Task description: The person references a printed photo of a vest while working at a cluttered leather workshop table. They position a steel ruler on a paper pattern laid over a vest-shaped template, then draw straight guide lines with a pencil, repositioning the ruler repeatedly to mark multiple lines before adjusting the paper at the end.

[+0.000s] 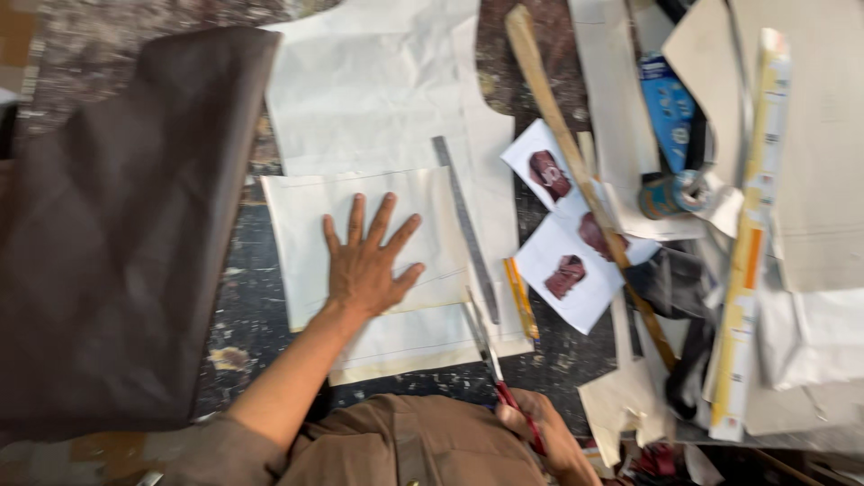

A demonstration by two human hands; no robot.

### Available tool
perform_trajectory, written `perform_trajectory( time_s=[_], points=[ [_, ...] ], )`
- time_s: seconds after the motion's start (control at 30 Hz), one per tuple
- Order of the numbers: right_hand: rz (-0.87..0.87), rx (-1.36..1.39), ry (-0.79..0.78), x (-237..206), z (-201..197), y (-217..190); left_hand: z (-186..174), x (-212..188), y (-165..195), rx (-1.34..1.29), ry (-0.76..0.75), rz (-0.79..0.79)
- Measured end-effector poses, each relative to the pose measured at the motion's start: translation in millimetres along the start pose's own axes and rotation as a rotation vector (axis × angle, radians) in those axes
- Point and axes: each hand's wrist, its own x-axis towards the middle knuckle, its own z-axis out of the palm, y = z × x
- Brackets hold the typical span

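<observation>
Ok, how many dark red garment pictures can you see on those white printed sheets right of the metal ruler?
3. One on the upper sheet beside the wooden stick; one partly under that stick; one on the lower sheet. The clutter of paper to the right may hide more.

Worktable from above

Left hand (367,261) flat on paper pattern (306,234); leather sheet (117,234) to its left, metal ruler (466,225) right, scissors (490,355) in right hand (549,436) below.

a leather or tailoring workshop. paper patterns (360,99) lie beyond the fingers, dark hide (117,234) and steel ruler (465,225) flanking them.
</observation>
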Motion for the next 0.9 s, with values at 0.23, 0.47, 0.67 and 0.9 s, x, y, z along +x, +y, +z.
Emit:
perform_trajectory(
  time_s=[0.23, 0.47, 0.67, 0.9],
  points=[
    [0.146, 0.245, -0.025, -4, 3, 4, 2, 0, 3, -0.672, 0.314, -0.327],
    [0.083, 0.172, 0.043, 1, 7, 20, -27, 0, -72, -0.281, 0.206, 0.134],
    [0.102, 0.187, 0.051, 1, 4, 28, -6, -17, -39, 0.009, 0.017, 0.051],
    [0.099, 0.176, -0.023, 7, -2, 23, 11, -21, 4, -0.045, 0.178, -0.348]
  ],
)
